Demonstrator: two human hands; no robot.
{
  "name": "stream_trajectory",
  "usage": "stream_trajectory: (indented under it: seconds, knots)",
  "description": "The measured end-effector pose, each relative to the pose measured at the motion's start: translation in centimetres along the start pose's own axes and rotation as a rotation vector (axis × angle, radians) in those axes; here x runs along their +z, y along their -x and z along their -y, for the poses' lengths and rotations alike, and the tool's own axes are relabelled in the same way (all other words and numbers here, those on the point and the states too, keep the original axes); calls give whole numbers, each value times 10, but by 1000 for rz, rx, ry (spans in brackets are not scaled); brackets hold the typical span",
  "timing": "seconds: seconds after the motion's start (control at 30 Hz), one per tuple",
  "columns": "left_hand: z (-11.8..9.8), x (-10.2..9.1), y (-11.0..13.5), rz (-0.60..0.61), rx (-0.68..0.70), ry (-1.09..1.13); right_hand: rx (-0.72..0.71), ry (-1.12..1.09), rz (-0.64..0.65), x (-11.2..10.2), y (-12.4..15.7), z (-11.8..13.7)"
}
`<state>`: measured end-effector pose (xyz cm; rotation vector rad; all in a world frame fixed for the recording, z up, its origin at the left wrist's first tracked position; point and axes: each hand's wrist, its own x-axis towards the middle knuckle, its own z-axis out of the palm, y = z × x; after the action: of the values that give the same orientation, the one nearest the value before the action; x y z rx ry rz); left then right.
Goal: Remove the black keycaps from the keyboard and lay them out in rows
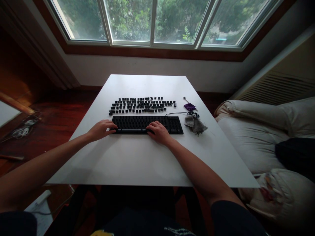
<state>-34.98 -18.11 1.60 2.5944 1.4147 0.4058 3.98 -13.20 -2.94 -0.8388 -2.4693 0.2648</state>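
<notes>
A black keyboard (133, 123) lies flat on the white table, its key area looking mostly bare of caps. My left hand (102, 128) is closed around its left end, thumb near the front corner. Over the middle of the front edge, my right hand (159, 131) has curled fingers gripping the keyboard; a dark shape beneath the fingertips is too small to make out. Behind the keyboard, many loose black keycaps (140, 105) are laid out in rough rows. A thin cable (176, 113) runs near the keyboard's back right.
To the keyboard's right lie a crumpled grey cloth (195, 125), a purple cloth or pouch (189, 107) and a small thin-handled tool (185, 99). The white table (137, 160) stands before a window (152, 23). A pale sofa (251, 134) is on the right.
</notes>
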Motion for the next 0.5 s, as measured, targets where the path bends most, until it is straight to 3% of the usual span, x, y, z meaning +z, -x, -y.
stream_trajectory:
  seconds: [0.5]
  knots:
    - [-1,-8,-14,106,58,-124,7,-9,5,1,0,0]
